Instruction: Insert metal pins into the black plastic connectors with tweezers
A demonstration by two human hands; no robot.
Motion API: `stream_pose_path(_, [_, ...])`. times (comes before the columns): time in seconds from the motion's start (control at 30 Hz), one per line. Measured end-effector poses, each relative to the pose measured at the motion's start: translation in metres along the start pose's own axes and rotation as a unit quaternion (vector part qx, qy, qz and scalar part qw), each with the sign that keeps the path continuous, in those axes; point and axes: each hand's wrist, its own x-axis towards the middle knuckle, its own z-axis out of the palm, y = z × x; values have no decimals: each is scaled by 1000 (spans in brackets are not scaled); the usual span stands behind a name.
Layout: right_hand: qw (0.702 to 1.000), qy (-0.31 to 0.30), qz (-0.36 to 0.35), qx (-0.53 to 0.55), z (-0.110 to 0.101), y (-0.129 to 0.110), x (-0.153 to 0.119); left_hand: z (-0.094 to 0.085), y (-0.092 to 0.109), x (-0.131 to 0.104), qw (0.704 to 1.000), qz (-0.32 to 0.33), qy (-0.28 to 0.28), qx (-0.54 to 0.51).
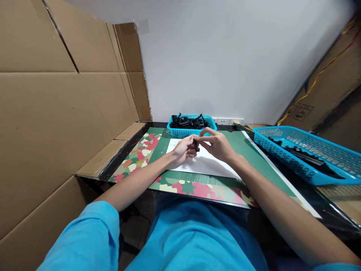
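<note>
My left hand [182, 152] is closed around a small black plastic part [196, 146], whose lower end sticks out below the fingers. Thumb and forefinger of my right hand [219, 146] are pinched together at the top of that part, against the left fingertips. Whatever lies between the right fingertips is too small to make out. Both hands are above a white sheet of paper [208, 166]. On the sheet's far left corner, beside my left hand, are small dark bits or marks [175, 143] that I cannot tell apart.
Behind the hands a blue basket [183, 132] holds a heap of black parts. A larger blue basket [299, 171] with longer black pieces stands at the right. The table has a green, patterned mat [259, 160]. Cardboard panels [70, 113] wall the left side; a socket strip [222, 121] sits behind.
</note>
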Motion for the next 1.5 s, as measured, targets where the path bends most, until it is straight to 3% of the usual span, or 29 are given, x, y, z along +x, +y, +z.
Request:
stream_pose_path(0.27, [1000, 21, -7, -13, -3, -11, 2, 3, 2, -1, 999, -25, -13, -28])
stream_pose_path(0.7, [997, 18, 22, 76, -6, -13, 9, 0, 7, 1, 997, -15, -52, -56])
stream_pose_path(1.07, [997, -5, 23, 68, -4, -13, 9, -5, 4, 6, 994, -65, -13, -86])
stream_pose_path(1.2, [996, -32, 27, 80, -1, -13, 6, -5, 2, 10, 989, 5, 84, -126])
stream_pose_path(1.3, [995, -57, 25, 82, 3, -14, 3, -8, 3, 13, 979, 3, 135, -150])
stream_pose_path(1.5, [996, -81, 33, 13, 14, -14, -2, -10, 3, 13, 980, -5, 110, -165])
